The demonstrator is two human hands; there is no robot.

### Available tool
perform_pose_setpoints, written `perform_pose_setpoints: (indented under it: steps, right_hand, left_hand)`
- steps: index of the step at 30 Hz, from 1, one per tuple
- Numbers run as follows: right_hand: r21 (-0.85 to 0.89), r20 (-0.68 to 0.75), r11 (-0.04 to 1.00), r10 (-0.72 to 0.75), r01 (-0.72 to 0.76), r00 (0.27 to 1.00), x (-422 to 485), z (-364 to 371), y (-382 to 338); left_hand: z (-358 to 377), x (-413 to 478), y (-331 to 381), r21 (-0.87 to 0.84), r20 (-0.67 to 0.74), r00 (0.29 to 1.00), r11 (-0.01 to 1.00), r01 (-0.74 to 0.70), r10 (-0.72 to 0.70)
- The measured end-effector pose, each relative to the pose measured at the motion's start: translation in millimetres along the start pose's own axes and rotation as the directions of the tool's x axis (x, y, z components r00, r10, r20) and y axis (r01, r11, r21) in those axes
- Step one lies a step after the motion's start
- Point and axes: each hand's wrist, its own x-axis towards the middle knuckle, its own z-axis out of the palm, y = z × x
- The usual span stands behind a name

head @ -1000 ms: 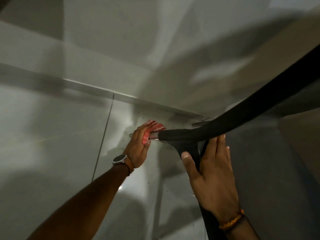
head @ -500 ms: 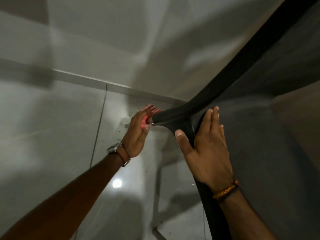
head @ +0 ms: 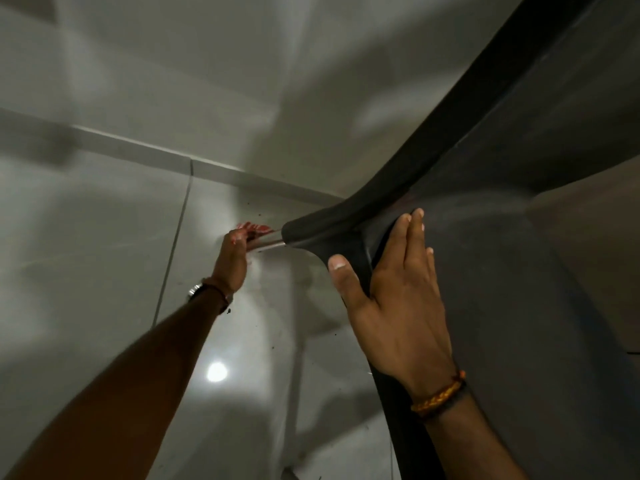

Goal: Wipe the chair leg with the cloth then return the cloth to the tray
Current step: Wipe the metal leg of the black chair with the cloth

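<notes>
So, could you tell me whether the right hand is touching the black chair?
Touching. The head view shows the right hand pressed flat on the black chair, with its thumb hooked over the edge and no gap showing.

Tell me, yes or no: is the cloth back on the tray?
No: the left hand holds the red cloth against the metal chair leg, and no tray shows.
</notes>
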Motion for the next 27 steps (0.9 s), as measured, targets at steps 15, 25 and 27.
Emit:
perform_pose_setpoints:
  steps: [15,25,27]
  right_hand:
    - [0.001,0.048,0.999,0.041,-0.041,0.998,0,-3,-2]
    - [0.010,0.055,0.999,0.046,-0.046,0.997,1,-4,-2]
    - [0.021,0.051,0.999,0.041,-0.042,0.998,1,-5,-2]
  left_hand:
    - [30,-91,100,-0.223,-0.057,0.977,0.952,-0.211,0.203]
    - [26,-41,27,-0.212,-0.192,0.979,0.972,-0.103,0.063]
    - [12,-8,-1,-0.169,-0.122,0.992,0.986,-0.008,-0.013]
